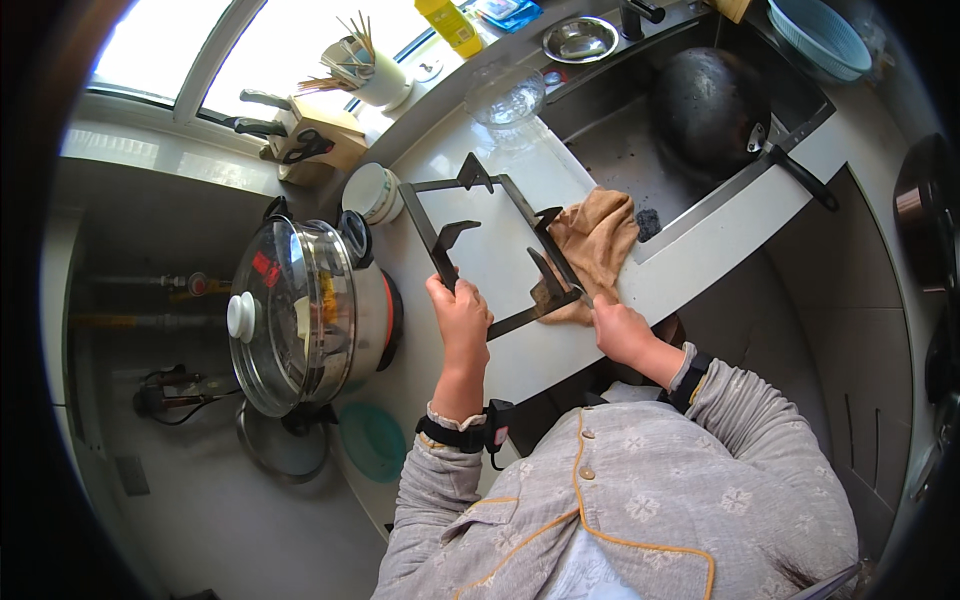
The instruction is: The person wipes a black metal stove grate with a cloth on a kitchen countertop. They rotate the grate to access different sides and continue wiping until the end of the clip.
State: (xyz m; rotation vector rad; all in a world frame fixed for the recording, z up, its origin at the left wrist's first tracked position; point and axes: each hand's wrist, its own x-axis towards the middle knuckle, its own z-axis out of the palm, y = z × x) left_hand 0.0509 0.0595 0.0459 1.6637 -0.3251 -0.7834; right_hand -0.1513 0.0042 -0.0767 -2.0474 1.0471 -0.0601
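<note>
A black metal pan support from a gas hob [541, 234] is held tilted above the white countertop [409, 315]. My left hand [463, 311] grips one of its side bars. In my right hand [625, 330] is a slim metal tool [584, 297], mostly hidden by the fist, so its kind is unclear. Its tip meets the frame's near right corner, where a brownish patch shows on the metal. Behind that corner, a crumpled brown cloth [600, 232] lies on the counter beside the sink.
A dark wok [709, 112] rests upside down in the sink [611, 161], its handle jutting over the front edge. At left stands a large steamer pot with a glass lid [292, 315]. A knife block [322, 131], lidded container [369, 193] and clear glass dish [506, 97] line the back.
</note>
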